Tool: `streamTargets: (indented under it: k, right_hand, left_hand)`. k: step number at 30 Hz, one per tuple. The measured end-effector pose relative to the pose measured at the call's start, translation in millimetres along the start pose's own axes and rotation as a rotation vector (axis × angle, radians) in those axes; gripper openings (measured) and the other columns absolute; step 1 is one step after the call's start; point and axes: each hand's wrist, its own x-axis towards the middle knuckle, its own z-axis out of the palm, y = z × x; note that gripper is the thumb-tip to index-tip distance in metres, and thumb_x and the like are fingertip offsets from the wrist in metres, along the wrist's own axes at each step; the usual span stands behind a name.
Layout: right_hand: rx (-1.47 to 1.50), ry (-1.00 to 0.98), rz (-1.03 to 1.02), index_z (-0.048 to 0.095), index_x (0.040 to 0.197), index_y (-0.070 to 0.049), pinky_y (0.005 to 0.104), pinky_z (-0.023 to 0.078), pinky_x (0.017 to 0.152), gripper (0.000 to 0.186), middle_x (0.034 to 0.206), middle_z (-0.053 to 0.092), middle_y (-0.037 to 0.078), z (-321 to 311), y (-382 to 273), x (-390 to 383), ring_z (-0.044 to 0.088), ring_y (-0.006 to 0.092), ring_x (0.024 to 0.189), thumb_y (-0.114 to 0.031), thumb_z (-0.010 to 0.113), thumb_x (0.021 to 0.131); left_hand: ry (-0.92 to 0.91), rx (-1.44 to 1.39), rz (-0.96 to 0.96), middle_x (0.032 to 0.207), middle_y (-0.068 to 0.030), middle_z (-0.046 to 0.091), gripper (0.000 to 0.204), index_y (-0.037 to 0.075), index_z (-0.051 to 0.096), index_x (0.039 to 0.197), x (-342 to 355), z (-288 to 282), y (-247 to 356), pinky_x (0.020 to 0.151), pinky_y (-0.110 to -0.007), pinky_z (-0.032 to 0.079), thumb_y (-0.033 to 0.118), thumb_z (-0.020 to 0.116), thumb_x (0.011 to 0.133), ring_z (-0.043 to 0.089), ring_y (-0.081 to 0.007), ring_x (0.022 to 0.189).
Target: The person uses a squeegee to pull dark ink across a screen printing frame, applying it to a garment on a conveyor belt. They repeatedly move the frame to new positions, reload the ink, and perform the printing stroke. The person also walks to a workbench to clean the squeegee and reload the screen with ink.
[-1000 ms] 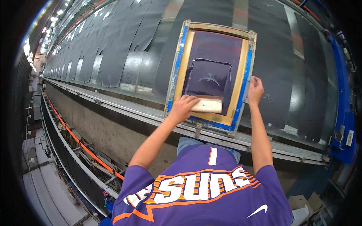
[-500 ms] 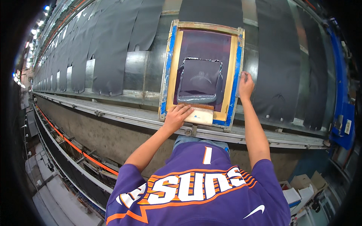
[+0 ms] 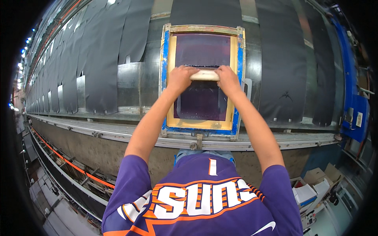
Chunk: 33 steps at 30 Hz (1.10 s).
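Note:
A framed printing screen lies on the long table, its wooden and metal frame edged with blue and yellow tape. Across the dark purple mesh stands a squeegee with a pale handle. My left hand grips the handle's left end, and my right hand grips its right end. Just beyond the squeegee a thin line of wet, glossy ink shows on the mesh. The squeegee's blade is mostly hidden below the handle and my fingers.
Dark grey fabric pieces lie in a row along the metal table, left and right of the screen. One at the right bears a small dark print. A metal rail runs along the near edge. Cardboard boxes stand at the lower right.
The squeegee has moved from the screen's near end to its far half. My right hand has left the frame's right side and joined my left hand on the handle.

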Motion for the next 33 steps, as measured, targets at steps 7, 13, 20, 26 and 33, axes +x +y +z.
streamTargets:
  k: [7,13,20,26,33]
  right_hand:
    - [0.165,0.147,0.012,0.070,0.109,0.001,0.0416,0.051,0.092,0.045,0.107,0.064,0.013,32.2,-37.0,-92.8,0.060,0.0336,0.104,0.012,0.068,0.065]
    - [0.147,0.111,0.028,0.071,0.111,-0.001,0.0415,0.052,0.094,0.048,0.110,0.065,0.013,20.0,-40.2,-86.6,0.060,0.0333,0.108,0.013,0.066,0.066]
    - [0.157,0.224,-0.016,0.073,0.106,-0.001,0.0418,0.052,0.090,0.038,0.102,0.065,0.013,5.1,4.4,8.8,0.060,0.0334,0.100,0.007,0.072,0.068]
    - [0.196,0.138,0.041,0.072,0.105,-0.002,0.0427,0.052,0.089,0.038,0.100,0.065,0.012,17.1,-19.8,-53.3,0.059,0.0343,0.099,0.007,0.072,0.068]
    - [0.212,-0.029,-0.001,0.068,0.113,0.001,0.0415,0.049,0.096,0.048,0.111,0.062,0.016,17.6,-43.6,-134.7,0.058,0.0355,0.109,-0.002,0.081,0.067]
  left_hand:
    - [0.049,0.051,-0.010,0.126,0.0010,0.070,0.061,0.018,0.072,0.123,-94.4,28.8,32.7,0.093,-0.037,0.050,-0.006,0.065,0.067,0.063,-0.0216,0.116]
    - [0.093,0.010,-0.008,0.123,-0.0009,0.072,0.050,0.017,0.074,0.117,-92.0,27.2,27.5,0.091,-0.038,0.051,-0.005,0.063,0.073,0.065,-0.0216,0.112]
    - [0.128,-0.012,0.016,0.108,-0.0034,0.076,0.042,0.017,0.077,0.109,13.1,6.8,-8.2,0.083,-0.040,0.053,-0.004,0.063,0.075,0.070,-0.0252,0.097]
    - [0.051,-0.052,-0.020,0.110,-0.0080,0.075,0.048,0.011,0.077,0.109,-41.7,18.3,14.5,0.088,-0.039,0.055,-0.008,0.065,0.067,0.071,-0.0284,0.097]
    - [0.033,0.022,0.003,0.122,-0.0043,0.072,0.054,0.013,0.073,0.119,-134.2,41.2,50.0,0.092,-0.039,0.051,-0.006,0.063,0.069,0.066,-0.0237,0.112]
